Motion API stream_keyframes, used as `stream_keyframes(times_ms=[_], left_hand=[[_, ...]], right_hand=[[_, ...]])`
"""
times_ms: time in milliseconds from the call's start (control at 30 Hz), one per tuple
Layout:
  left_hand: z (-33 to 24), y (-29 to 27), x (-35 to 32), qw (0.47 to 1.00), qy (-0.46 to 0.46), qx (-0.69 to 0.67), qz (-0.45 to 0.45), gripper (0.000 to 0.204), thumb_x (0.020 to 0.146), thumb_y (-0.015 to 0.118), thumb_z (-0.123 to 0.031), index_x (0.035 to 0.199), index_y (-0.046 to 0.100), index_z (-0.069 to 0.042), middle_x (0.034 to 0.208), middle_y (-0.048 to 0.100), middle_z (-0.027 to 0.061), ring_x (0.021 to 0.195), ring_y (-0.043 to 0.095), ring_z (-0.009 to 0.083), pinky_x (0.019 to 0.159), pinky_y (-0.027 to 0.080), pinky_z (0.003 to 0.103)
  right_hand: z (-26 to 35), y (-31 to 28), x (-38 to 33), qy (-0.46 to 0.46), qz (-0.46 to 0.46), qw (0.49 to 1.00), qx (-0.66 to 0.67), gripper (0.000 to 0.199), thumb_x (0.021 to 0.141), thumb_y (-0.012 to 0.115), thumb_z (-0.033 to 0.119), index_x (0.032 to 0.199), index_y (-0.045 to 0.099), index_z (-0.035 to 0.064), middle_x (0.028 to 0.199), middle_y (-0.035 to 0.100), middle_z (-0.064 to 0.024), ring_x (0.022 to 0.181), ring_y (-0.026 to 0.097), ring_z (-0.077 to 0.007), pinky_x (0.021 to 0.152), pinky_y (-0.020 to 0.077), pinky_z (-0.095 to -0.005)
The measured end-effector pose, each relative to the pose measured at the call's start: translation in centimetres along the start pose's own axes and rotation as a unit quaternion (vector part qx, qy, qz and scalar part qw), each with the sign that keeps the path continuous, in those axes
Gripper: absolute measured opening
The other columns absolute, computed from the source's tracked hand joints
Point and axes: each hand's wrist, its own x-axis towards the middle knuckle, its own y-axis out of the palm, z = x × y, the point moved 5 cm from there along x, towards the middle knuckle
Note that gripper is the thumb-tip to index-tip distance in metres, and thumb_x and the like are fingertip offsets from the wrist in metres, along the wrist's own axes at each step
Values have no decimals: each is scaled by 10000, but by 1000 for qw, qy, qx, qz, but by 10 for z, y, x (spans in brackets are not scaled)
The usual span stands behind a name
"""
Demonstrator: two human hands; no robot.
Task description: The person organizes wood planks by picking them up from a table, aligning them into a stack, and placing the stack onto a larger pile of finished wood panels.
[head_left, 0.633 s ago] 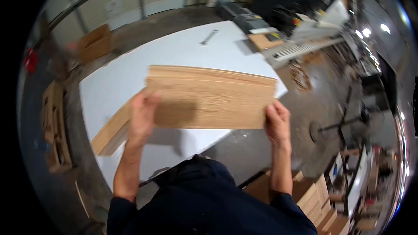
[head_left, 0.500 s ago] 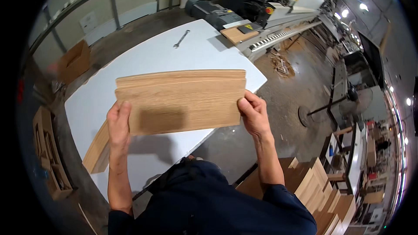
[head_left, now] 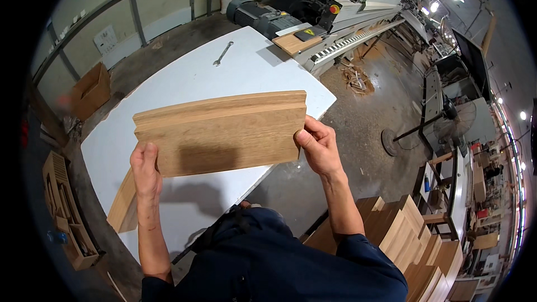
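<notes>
A light-brown wooden board (head_left: 224, 140) with a stepped profile along its far long edge is held up above the white table. My left hand (head_left: 146, 170) grips its left end, thumb on the upper face. At the right end my right hand (head_left: 319, 145) is closed on the board, thumb on top and fingers behind. Another wooden piece (head_left: 123, 204) lies on the table by my left wrist. Farther off on the white table (head_left: 184, 78) rests a metal wrench (head_left: 224, 54).
A machine with a grey motor (head_left: 263, 19) and a toothed rail stands past the table's far edge. Stacked boards (head_left: 397, 229) are at my lower right. A cardboard box (head_left: 91, 90) and a wooden crate (head_left: 70, 212) sit on the left. A pedestal fan (head_left: 447, 114) stands at right.
The board has shifted slightly left in both hands and tilted, so its stepped far edge shows more. The surroundings have also shifted a little left in view.
</notes>
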Motion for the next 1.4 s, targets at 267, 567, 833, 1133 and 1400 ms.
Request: stream_keyframes(times_ms=[267,567,833,1133,1400], left_hand=[[-6,5,-2,999,28,-8,35,374,945,580,-262,1191,544,18,1149,616,71,1059,561,138,958,416,298],[-4,-2,-5,998,31,-26,51,408,901,636,-321,1174,562,-28,1116,627,38,1029,571,132,932,434,305],[-3,-6,-8,998,45,-12,50,416,874,665,-340,1142,584,-33,1070,640,22,985,572,117,892,438,287],[3,-16,-8,996,42,-22,72,401,856,680,-317,1151,592,-61,1124,632,18,1059,561,137,972,409,314],[-1,-11,-8,997,49,-20,57,408,842,698,-332,1119,610,-45,1053,640,4,973,556,106,908,409,283]], right_hand=[[2,-3,-1,-21,18,1000,-3,474,909,622,188,1315,497,-23,1046,635,-58,837,549,-87,715,457,-231],[3,-6,-4,-55,19,997,-50,455,904,627,178,1299,515,-19,1062,641,-78,879,571,-109,748,478,-245],[12,-5,-7,-93,31,992,-79,464,895,639,177,1297,514,-17,1171,617,-123,1063,578,-189,893,491,-318],[13,-5,-12,-82,24,991,-99,492,880,658,179,1301,506,-25,1202,605,-141,1091,570,-196,923,478,-320],[13,-6,-12,-79,23,989,-122,493,878,660,194,1295,514,-26,1230,592,-152,1121,554,-199,942,458,-319]])
